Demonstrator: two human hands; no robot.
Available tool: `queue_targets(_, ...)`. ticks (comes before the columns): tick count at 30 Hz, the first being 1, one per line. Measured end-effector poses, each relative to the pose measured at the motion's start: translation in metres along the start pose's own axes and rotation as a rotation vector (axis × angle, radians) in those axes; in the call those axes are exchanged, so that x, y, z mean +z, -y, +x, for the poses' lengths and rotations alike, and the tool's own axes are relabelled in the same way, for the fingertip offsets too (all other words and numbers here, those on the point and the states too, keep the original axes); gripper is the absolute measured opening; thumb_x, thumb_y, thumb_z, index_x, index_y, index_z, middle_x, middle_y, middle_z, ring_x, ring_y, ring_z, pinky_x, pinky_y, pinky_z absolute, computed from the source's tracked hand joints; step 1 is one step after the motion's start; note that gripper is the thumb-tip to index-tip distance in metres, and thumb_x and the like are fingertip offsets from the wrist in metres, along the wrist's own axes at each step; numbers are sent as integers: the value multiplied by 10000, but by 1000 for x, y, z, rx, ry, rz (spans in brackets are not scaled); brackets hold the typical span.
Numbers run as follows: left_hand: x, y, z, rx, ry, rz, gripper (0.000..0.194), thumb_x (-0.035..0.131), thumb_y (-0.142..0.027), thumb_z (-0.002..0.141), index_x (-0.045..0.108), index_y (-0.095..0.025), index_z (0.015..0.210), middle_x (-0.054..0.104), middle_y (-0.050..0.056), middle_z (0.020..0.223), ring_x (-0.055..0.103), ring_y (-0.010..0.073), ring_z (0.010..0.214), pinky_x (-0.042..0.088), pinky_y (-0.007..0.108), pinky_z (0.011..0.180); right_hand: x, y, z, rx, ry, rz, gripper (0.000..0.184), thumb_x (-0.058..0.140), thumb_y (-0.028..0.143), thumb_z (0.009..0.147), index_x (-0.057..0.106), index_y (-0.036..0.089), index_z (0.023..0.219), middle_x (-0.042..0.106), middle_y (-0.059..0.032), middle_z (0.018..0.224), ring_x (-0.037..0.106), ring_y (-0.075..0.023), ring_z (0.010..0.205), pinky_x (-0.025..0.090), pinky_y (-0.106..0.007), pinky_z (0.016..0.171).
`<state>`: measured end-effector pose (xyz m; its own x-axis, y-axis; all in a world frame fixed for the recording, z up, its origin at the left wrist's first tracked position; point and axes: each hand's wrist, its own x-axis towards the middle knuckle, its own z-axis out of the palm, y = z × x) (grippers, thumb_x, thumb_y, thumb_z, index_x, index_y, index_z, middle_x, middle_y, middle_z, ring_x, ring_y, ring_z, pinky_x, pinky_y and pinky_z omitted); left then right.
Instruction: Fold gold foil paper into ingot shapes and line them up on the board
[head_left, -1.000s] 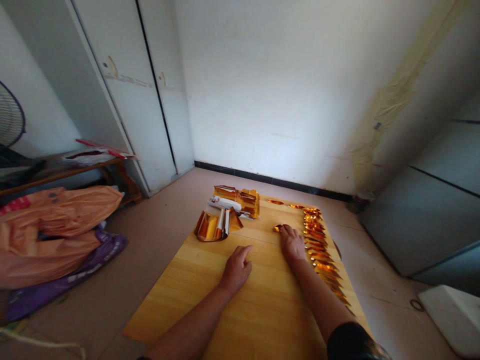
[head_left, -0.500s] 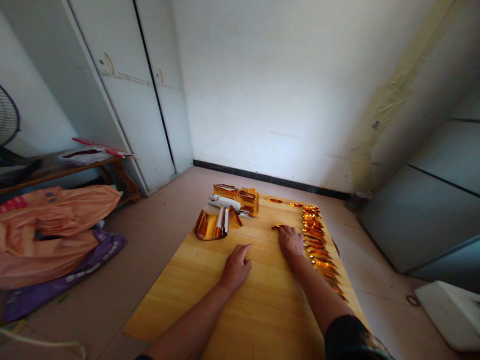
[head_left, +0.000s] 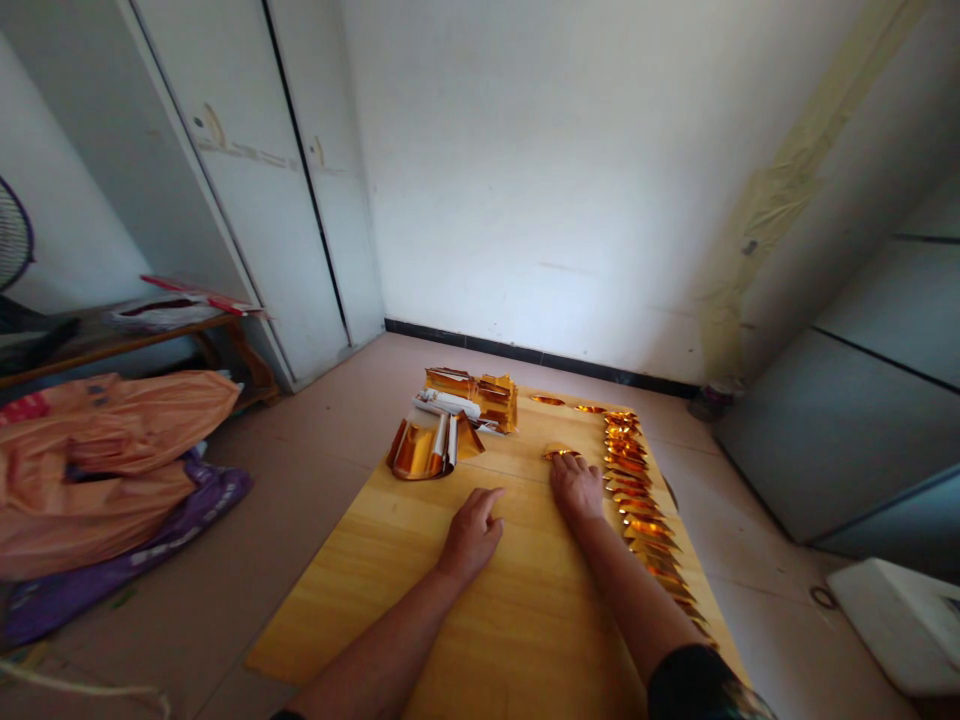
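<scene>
My right hand point(head_left: 577, 488) is low over the wooden board, its fingers bent down on the near edge of a small folded gold foil paper piece point(head_left: 559, 452). The fingertips partly cover that piece. My left hand point(head_left: 471, 532) rests over the middle of the board with nothing in it, index finger stretched to the right and thumb apart. A long row of similar folded gold foil pieces point(head_left: 646, 500) runs down the board's right side, just right of my right hand. Two more folded pieces point(head_left: 547, 400) lie along the far edge.
Stacks of gold foil paper sheets point(head_left: 421, 447) with white backs stand at the board's point(head_left: 360, 560) far left. Grey cabinets point(head_left: 300, 200) rise at left. Orange and purple bags point(head_left: 112, 430) lie on the floor. A white box point(head_left: 892, 625) sits at lower right.
My right hand has shifted slightly left, and more of the folded foil piece shows beyond its fingertips. My left hand has stayed in place.
</scene>
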<state>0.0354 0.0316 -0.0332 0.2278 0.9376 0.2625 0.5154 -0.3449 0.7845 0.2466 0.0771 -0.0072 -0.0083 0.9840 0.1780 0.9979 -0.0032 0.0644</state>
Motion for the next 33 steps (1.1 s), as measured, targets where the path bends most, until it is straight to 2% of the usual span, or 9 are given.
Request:
queue_targets(6,-3,-6,0,-19,7,6,485,468,-71,709,561,-186,1171,569,28,925,537,135,759,468,296,810,-8,15,4,96,82,57,382,263,372,959,507,259,1230,528,-104,1282,447,-245,1133,310,-431,895)
queue_targets(11,-3,-7,-1,-15,17,-2,487,464,-67,710,565,-185,1172,575,37,958,538,141,786,466,300,819,-5,19,23,157,159,73,431,246,422,950,453,279,1299,463,-102,1339,394,-267,1185,332,-481,895)
queue_targets(17,-3,-7,-2,-27,10,-39,491,466,-62,706,574,-178,1170,585,49,1006,541,148,840,455,306,839,5,7,57,281,194,99,451,286,442,926,457,247,1295,472,-105,1315,397,-273,1188,327,-512,907)
queue_targets(24,-1,-4,-2,-47,22,-62,475,463,-62,711,579,-157,1162,578,45,977,530,124,768,458,274,771,7,-13,92,434,277,84,539,314,435,904,476,131,1318,468,-179,1332,360,-305,1253,341,-481,924)
queue_targets(28,0,-2,-2,-58,26,-63,487,472,-54,702,577,-178,1161,576,31,963,518,117,746,455,262,744,7,-21,107,534,308,106,535,363,397,884,497,102,1310,465,-193,1348,355,-308,1276,375,-466,929)
queue_targets(33,-2,-5,-4,-54,27,-76,488,463,-47,704,575,-184,1159,562,22,922,508,116,738,448,252,722,8,-27,117,588,315,136,553,371,387,877,488,72,1316,453,-232,1348,375,-333,1274,404,-474,911)
